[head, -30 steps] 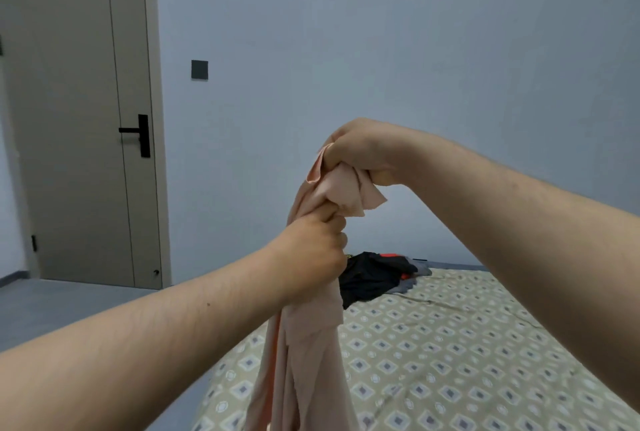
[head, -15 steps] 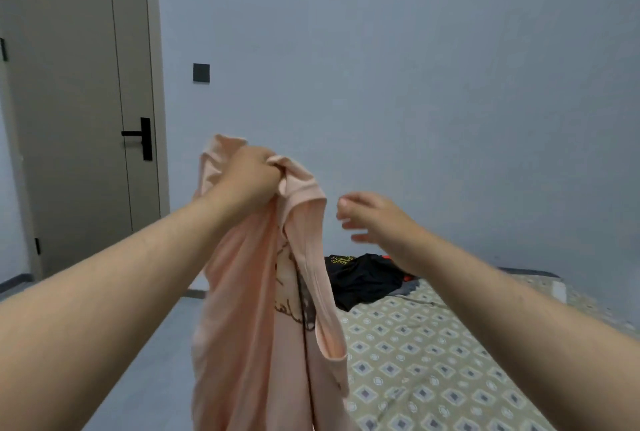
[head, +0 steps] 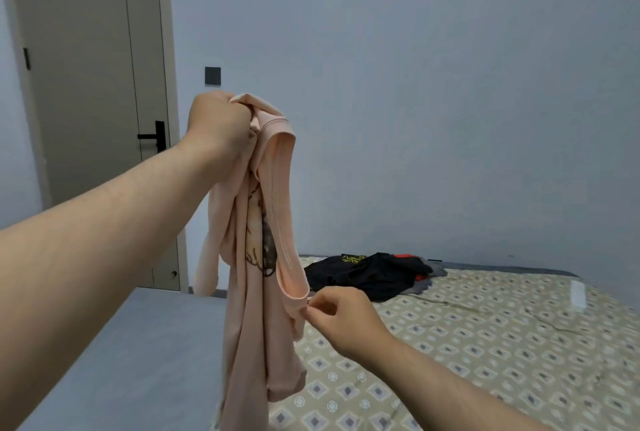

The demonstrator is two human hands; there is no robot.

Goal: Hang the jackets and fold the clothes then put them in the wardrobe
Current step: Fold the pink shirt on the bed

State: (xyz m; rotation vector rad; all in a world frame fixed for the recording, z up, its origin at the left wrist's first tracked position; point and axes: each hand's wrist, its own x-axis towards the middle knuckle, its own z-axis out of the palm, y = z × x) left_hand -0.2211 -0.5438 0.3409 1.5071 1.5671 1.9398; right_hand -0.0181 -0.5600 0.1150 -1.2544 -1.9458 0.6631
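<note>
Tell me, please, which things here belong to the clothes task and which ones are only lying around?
Belong: pink shirt, gripped by the left hand and pinched by the right hand; dark clothes pile on the bed.
Only around: white object on the bed, door, wall switch.

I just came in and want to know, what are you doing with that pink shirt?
A person holds up a pink shirt, probably getting it ready to fold. The left hand grips its bunched top, near the bed. The right hand pinches a ribbed edge lower down. Dark clothes lie in a heap on the bed behind.
</note>
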